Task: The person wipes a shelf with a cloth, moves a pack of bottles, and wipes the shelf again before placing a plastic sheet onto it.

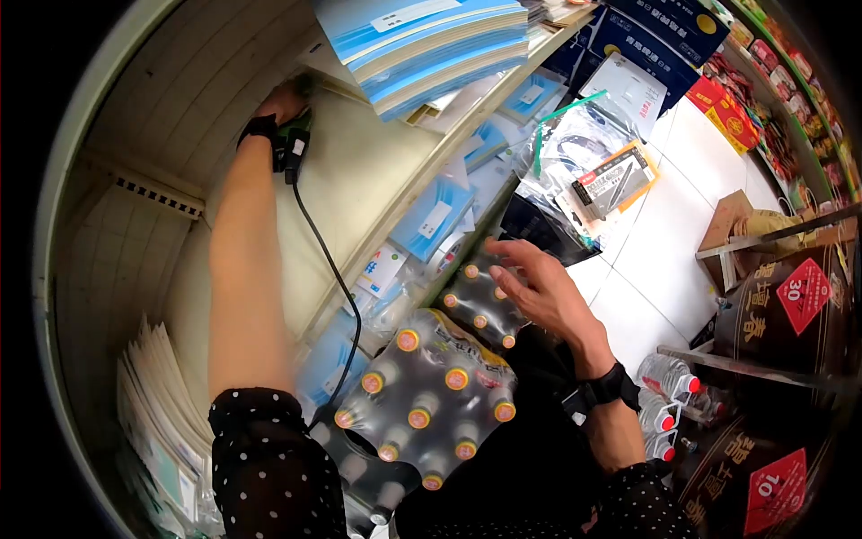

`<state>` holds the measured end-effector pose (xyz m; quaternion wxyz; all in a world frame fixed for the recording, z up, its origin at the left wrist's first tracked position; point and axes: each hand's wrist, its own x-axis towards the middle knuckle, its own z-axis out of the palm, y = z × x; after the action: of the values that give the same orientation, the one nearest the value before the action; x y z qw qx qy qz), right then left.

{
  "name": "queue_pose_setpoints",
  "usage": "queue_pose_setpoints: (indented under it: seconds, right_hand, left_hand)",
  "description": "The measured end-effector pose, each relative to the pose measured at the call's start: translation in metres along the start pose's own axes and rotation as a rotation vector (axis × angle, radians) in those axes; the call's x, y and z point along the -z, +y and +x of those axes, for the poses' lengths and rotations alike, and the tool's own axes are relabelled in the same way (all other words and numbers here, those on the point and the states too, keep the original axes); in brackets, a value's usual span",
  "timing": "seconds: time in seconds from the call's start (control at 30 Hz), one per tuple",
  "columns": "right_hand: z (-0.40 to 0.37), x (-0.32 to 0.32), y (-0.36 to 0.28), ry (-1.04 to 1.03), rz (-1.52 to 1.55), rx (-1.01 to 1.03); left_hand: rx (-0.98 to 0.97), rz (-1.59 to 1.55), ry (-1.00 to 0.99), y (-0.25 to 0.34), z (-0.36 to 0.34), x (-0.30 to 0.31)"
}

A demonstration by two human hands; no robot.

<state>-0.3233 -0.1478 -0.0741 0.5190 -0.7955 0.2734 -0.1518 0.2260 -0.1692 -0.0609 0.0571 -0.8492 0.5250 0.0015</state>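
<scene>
My left hand (pixel 285 101) reaches deep onto the cream shelf (pixel 337 166), beside the stack of blue-covered booklets (pixel 435 54). Something green shows right at its palm; the fingers are dark and blurred, so I cannot tell whether they grip it. A black cable (pixel 328 247) hangs from the device on that wrist. Fingers loosely spread and holding nothing, my right hand (pixel 549 292) hovers over a shrink-wrapped pack of bottles (pixel 480 301). Nearer to me stands a larger shrink-wrapped pack of bottles with orange-yellow caps (pixel 431 382).
Blue booklets (pixel 431 220) lie on the lower shelf. A pen package (pixel 615 184) and clear plastic bags rest on dark boxes beside the tiled floor (pixel 628 251). At right are large dark jars (pixel 781 305) with red labels and water jugs (pixel 660 373). Papers (pixel 162 404) stand at left.
</scene>
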Motion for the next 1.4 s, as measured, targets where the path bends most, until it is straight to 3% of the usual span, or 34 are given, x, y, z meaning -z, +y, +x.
queue_pose_setpoints:
  seconds: [0.13, 0.17, 0.27, 0.4, 0.53, 0.6, 0.67, 0.73, 0.77, 0.83, 0.9, 1.0, 1.03, 1.1, 1.2, 1.23, 1.33, 1.4]
  right_hand:
    - [-0.003, 0.003, 0.003, 0.036, -0.03, 0.032]
    - [-0.003, 0.004, 0.0, 0.026, -0.03, 0.008]
    - [-0.001, -0.002, -0.001, 0.003, -0.027, 0.02]
    - [-0.002, -0.004, -0.004, -0.008, -0.041, 0.026]
    - [-0.004, -0.004, -0.005, 0.018, -0.002, 0.058]
    - [-0.002, -0.007, -0.007, 0.042, 0.048, 0.042]
    - [0.002, -0.012, -0.009, 0.068, 0.15, 0.066]
    - [0.007, -0.018, -0.014, 0.071, 0.145, 0.079]
    - [0.009, -0.021, -0.017, 0.06, 0.18, 0.095]
    - [0.013, -0.034, -0.02, 0.062, 0.258, 0.144]
    - [0.022, -0.052, -0.025, 0.08, 0.339, 0.219]
    - [0.042, -0.077, -0.053, 0.223, 0.056, 0.403]
    - [0.046, -0.081, -0.075, 0.189, 0.013, 0.322]
    - [0.074, -0.102, -0.091, 0.255, -0.089, 0.418]
    - [0.114, -0.125, -0.064, 0.341, -0.4, 0.562]
    - [0.123, -0.128, -0.062, 0.378, -0.527, 0.613]
    - [0.118, -0.133, -0.055, 0.349, -0.72, 0.583]
    - [0.119, -0.133, -0.056, 0.336, -0.748, 0.581]
  left_hand:
    - [-0.013, 0.1, 0.002, -0.048, -0.013, -0.02]
    - [0.184, -0.19, -0.003, -0.041, -0.026, -0.016]
    - [0.542, -0.107, 0.051, -0.034, -0.063, -0.022]
    - [0.632, 0.018, -0.014, -0.046, -0.108, -0.014]
    - [0.655, 0.046, -0.099, -0.013, -0.177, 0.022]
    - [0.508, 0.152, -0.197, -0.083, -0.165, -0.027]
    - [0.493, 0.04, -0.069, -0.049, -0.196, -0.014]
    - [0.496, -0.097, -0.153, -0.002, -0.231, 0.023]
    - [0.474, -0.02, -0.154, 0.023, -0.248, 0.037]
    - [0.308, 0.01, -0.005, 0.037, -0.274, 0.022]
    - [0.153, -0.039, -0.064, 0.061, -0.298, 0.031]
    - [0.009, -0.148, -0.002, 0.093, -0.323, 0.034]
    - [0.007, -0.177, -0.031, 0.093, -0.322, 0.034]
    - [0.001, -0.237, -0.087, 0.085, -0.312, 0.034]
    - [-0.023, -0.115, 0.261, 0.047, -0.27, -0.013]
    - [0.163, -0.207, -0.172, 0.046, -0.257, 0.01]
    - [0.312, -0.242, -0.169, 0.019, -0.229, 0.009]
    - [0.445, -0.258, -0.318, 0.019, -0.225, 0.042]
